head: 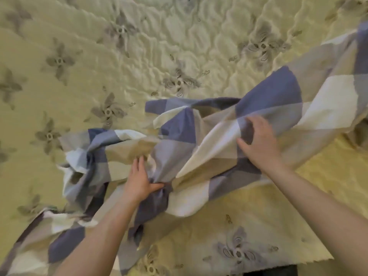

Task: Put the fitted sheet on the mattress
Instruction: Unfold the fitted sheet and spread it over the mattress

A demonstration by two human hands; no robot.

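Note:
The fitted sheet (209,140), checked in blue, grey, beige and white, lies crumpled in a long diagonal band across the near part of the mattress (139,46). My left hand (140,179) pinches a gathered bunch of the sheet near its middle, thumb and fingers closed on the folds. My right hand (257,139) grips a raised fold further right, fingers curled over a blue square. The sheet's right end lifts off the mattress toward the upper right. Its left end trails down past the lower left corner of the view.
The mattress is pale yellow-green, quilted, with grey flower patterns, and fills nearly the whole view. Its near edge (258,263) shows at the bottom right, with a dark gap (278,270) below it.

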